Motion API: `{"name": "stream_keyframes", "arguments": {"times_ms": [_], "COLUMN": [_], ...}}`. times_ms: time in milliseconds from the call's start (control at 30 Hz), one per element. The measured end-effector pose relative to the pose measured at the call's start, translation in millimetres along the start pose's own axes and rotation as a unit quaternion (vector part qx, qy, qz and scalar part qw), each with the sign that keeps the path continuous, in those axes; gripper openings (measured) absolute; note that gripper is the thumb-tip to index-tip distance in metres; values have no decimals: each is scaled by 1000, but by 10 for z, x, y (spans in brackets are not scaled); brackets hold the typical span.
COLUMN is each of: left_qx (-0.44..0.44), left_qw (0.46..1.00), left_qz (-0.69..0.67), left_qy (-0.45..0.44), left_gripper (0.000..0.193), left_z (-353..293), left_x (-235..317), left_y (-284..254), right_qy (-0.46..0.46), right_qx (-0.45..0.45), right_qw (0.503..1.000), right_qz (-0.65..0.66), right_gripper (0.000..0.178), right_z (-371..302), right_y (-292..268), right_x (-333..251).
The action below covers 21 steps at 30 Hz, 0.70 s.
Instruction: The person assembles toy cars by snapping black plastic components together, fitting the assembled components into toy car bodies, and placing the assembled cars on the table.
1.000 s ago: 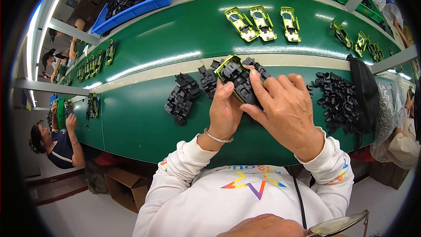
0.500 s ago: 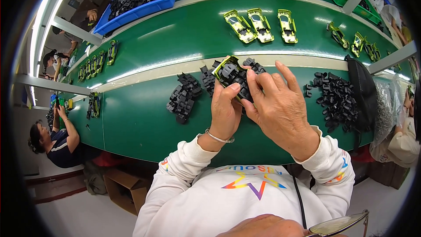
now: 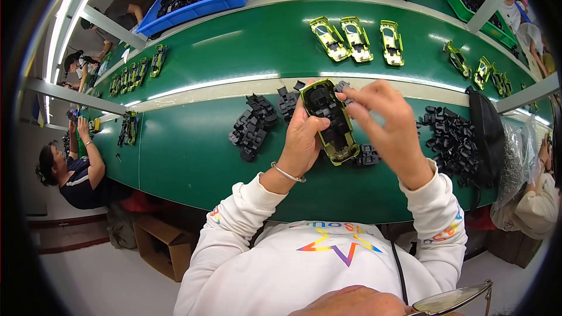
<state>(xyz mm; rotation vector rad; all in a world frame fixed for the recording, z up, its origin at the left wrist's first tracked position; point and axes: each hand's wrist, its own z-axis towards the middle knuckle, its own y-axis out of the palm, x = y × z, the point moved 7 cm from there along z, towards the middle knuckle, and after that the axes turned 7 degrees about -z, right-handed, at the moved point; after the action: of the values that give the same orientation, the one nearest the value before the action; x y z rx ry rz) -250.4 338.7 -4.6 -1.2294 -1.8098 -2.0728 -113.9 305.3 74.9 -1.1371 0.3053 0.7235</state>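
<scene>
My left hand [image 3: 300, 143] grips a lime-green toy car body [image 3: 335, 123] along its left side, thumb resting over the edge. The body's hollow side faces up, and black plastic parts sit inside it. My right hand [image 3: 393, 118] is raised at the car's far right side, its fingers bent together and a little blurred. Grey-black plastic pieces [image 3: 342, 86] show by its fingertips; what lies between the fingers is not clear. Black moulded parts [image 3: 253, 127] are heaped left of my left hand, and another small cluster [image 3: 367, 155] lies beside the car's near end.
Loose small black pieces [image 3: 448, 140] lie at the right, beside a black pouch [image 3: 487, 134] and a clear bag of metal bits [image 3: 514, 152]. Lime car bodies [image 3: 391, 43] rest on the green surface ahead. A blue bin [image 3: 196, 9] stands far left. A co-worker [image 3: 76, 167] sits at the left.
The car body has turned in my left hand, so more of its inside shows. My right hand has come off the car's inside and risen to the right.
</scene>
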Motion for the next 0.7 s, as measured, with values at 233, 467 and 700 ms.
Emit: {"name": "stream_keyframes", "arguments": {"times_ms": [233, 467, 700], "left_qx": [-26, -26, 49], "left_qw": [995, 990, 990], "left_qz": [92, 136, 123], "left_qy": [2, -22, -37], "left_gripper": [91, 88, 56], "left_z": [18, 90, 466], "left_x": [20, -55, 190], "left_y": [12, -110, -284], "right_qy": [260, 275, 338], "right_qx": [-111, -124, -53], "right_qw": [868, 874, 863], "right_qz": [408, 380, 372], "right_gripper": [44, 33, 60], "right_z": [234, 237, 196], "right_y": [500, 743, 683], "right_x": [238, 411, 681]}}
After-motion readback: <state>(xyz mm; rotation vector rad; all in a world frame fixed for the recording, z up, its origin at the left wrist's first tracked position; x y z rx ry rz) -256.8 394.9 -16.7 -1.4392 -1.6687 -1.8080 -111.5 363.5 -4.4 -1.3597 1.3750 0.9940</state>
